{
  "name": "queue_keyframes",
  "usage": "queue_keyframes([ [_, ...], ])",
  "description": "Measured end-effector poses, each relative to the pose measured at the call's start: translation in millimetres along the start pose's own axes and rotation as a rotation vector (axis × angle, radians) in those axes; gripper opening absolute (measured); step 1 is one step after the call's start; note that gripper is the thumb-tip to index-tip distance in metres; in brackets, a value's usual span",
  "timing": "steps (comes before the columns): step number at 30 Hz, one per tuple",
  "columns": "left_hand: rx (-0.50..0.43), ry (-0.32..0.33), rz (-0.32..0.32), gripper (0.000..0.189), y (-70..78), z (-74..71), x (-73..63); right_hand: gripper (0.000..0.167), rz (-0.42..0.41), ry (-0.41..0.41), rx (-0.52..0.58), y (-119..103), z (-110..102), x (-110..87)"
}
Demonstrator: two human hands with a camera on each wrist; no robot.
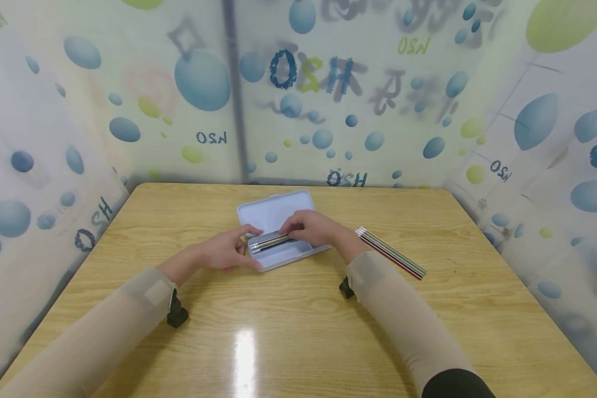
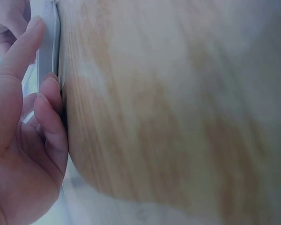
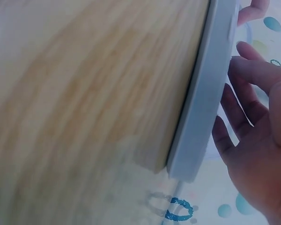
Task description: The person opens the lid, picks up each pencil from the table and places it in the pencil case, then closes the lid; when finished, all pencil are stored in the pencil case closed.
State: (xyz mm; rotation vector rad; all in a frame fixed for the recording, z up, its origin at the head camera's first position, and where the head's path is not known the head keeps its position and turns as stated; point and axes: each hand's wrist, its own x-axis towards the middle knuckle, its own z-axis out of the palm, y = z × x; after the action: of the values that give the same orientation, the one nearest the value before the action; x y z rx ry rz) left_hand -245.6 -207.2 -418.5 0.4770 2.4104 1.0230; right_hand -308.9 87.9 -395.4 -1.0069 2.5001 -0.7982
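Note:
A pale pencil case (image 1: pixel 291 257) stands with its lid (image 1: pixel 266 213) raised, on the table. Several pencils (image 1: pixel 268 242) lie inside it along the back, their silvery ends to the left. My left hand (image 1: pixel 224 249) holds the case's left end, thumb at the front corner and index finger at the rear. My right hand (image 1: pixel 313 226) reaches over the case with bent fingers at the pencils' right part; whether it pinches them is hidden. In the right wrist view, the case's side wall (image 3: pixel 196 103) stands before the fingertips.
Several more striped pencils (image 1: pixel 393 254) lie side by side on the wooden table (image 1: pixel 298 320), right of the case. Patterned curtains (image 1: pixel 298 127) enclose the table's back and sides.

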Motion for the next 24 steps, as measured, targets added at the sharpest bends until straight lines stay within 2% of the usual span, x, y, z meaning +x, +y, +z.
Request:
queue_keyframes([
  [9, -0.005, 0.000, 0.001, 0.096, 0.9, 0.0, -0.6, 0.023, 0.015, 0.084, 0.035, 3.8, -13.3, -21.2],
  [18, -0.029, -0.001, 0.008, 0.098, 2.7, 1.2, -2.4, 0.027, 0.069, 0.151, 0.104, 21.7, -33.8, -67.7],
  [24, -0.032, -0.003, 0.004, 0.098, 0.4, 1.2, -1.1, 0.027, 0.139, 0.194, 0.051, 37.1, -46.3, -99.5],
])
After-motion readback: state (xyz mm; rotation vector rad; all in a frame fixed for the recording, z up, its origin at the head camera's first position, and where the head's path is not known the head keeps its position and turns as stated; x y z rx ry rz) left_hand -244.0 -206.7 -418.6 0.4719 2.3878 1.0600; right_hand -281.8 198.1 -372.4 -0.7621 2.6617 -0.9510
